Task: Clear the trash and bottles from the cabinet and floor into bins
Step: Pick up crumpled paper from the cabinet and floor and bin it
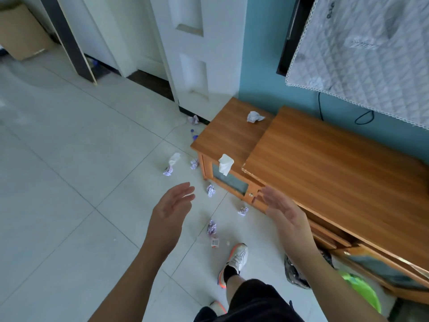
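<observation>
Both hands are raised over the tiled floor with fingers spread and nothing in them: my left hand (173,204) at centre, my right hand (282,206) beside the wooden cabinet (336,159). A crumpled paper ball (255,116) lies on the cabinet's lower top, and a white tissue (225,164) hangs over its front edge. Several crumpled paper balls lie on the floor, such as one paper ball (210,190) between my hands, a second (211,227) near my shoe and a third (243,211) by the cabinet. A bottle with a blue cap (193,135) lies on the floor at the cabinet's far corner.
A small red-and-white wrapper (215,242) lies by my shoe (234,260). A black-lined bin (293,274) and a green bin (362,291) stand at lower right against the cabinet. A white tissue (174,158) lies on the floor. A white door (192,54) and a cardboard box (22,33) stand farther back.
</observation>
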